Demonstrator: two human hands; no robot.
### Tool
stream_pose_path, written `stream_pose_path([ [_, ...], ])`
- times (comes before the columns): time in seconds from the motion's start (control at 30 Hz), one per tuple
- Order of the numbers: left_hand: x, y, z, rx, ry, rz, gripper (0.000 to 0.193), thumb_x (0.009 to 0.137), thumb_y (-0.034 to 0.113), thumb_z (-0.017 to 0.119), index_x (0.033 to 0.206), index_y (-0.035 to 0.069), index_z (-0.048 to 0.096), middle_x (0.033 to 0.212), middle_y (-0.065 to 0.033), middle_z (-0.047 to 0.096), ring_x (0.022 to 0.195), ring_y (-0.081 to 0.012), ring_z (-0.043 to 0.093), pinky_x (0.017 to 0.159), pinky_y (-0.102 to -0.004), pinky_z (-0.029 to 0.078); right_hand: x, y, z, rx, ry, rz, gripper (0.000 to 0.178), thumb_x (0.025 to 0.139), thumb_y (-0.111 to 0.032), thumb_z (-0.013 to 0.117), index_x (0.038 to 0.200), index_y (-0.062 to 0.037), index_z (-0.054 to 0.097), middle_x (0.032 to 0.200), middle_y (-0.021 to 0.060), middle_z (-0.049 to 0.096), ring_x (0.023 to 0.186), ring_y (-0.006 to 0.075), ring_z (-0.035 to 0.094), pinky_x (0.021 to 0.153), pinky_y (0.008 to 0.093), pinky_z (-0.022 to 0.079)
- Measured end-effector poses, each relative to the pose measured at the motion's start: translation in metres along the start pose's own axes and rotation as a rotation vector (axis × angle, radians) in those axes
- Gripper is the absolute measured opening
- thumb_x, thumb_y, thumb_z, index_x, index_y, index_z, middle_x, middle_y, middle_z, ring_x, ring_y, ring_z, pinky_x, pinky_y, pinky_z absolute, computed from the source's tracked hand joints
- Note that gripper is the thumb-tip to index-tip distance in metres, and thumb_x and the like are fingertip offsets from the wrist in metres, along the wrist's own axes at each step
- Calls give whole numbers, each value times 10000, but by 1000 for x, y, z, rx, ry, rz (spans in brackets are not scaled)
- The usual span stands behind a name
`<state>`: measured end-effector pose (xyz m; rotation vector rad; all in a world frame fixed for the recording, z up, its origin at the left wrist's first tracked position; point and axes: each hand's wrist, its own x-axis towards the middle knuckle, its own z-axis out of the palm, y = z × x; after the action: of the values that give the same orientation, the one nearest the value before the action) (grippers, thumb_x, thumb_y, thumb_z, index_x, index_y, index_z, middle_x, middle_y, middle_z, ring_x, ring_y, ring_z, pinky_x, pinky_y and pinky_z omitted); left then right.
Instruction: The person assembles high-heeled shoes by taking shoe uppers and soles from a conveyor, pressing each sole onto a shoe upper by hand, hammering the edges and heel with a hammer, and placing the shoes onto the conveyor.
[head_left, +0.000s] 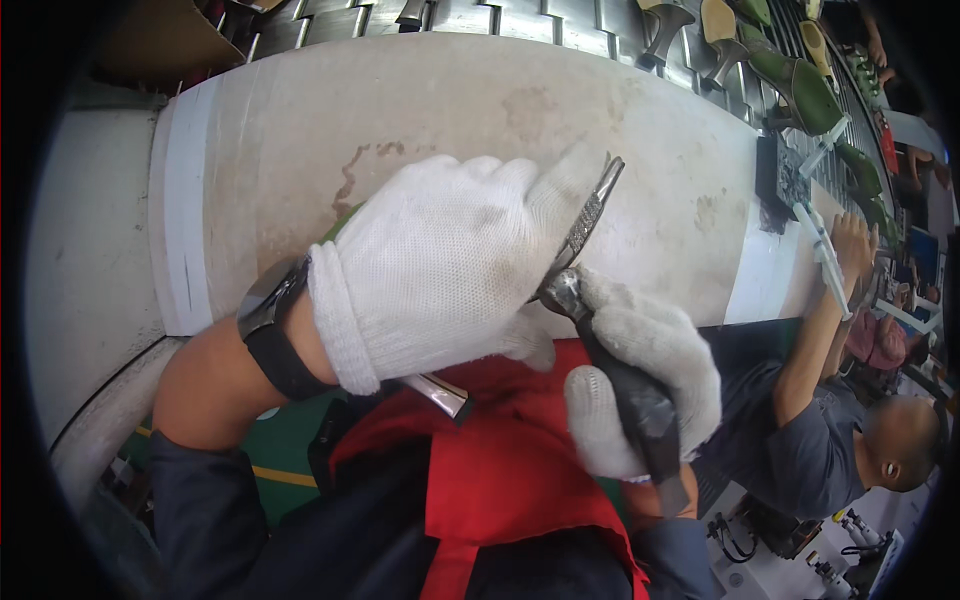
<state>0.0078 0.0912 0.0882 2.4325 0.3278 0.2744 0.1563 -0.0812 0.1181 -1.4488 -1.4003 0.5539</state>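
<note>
My left hand [440,260], in a white knit glove, is closed over a high-heeled shoe that it mostly hides. A bit of the shoe's green upper [342,222] shows beside the glove's cuff, and a shiny slim heel [440,395] sticks out below the hand. My right hand [650,375], also gloved, grips a pair of pliers [590,215] by the black-wrapped handles. Their ridged metal jaws point up and away, close against the left hand's fingers. Whether the jaws touch the shoe is hidden.
A stained pale worktable [480,90] curves ahead. Beyond it runs a slatted metal conveyor [520,22] bearing several green heeled shoes [800,90]. A dark block [782,180] and syringes [822,250] lie at the table's right end, near a co-worker's hand [853,245].
</note>
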Motion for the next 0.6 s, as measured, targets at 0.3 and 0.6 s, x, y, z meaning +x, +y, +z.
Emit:
stream_pose_path([
  [0.3,-1,-16,-31,-271,-160,19,1147,670,279,952,1643,-15,418,1201,-261,723,1104,-436,728,969,-450,582,-26,5,50,-28,173,-138,358,790,-21,865,1112,36,719,1059,250,772,992,414,787,928,471,636],
  [0.6,-17,-25,-20,-256,23,-1,531,988,296,750,1376,-56,668,1101,-281,739,1023,-463,731,897,-478,582,-23,-9,61,-288,74,-162,379,725,-53,888,1067,0,734,1072,218,765,984,402,772,893,446,626],
])
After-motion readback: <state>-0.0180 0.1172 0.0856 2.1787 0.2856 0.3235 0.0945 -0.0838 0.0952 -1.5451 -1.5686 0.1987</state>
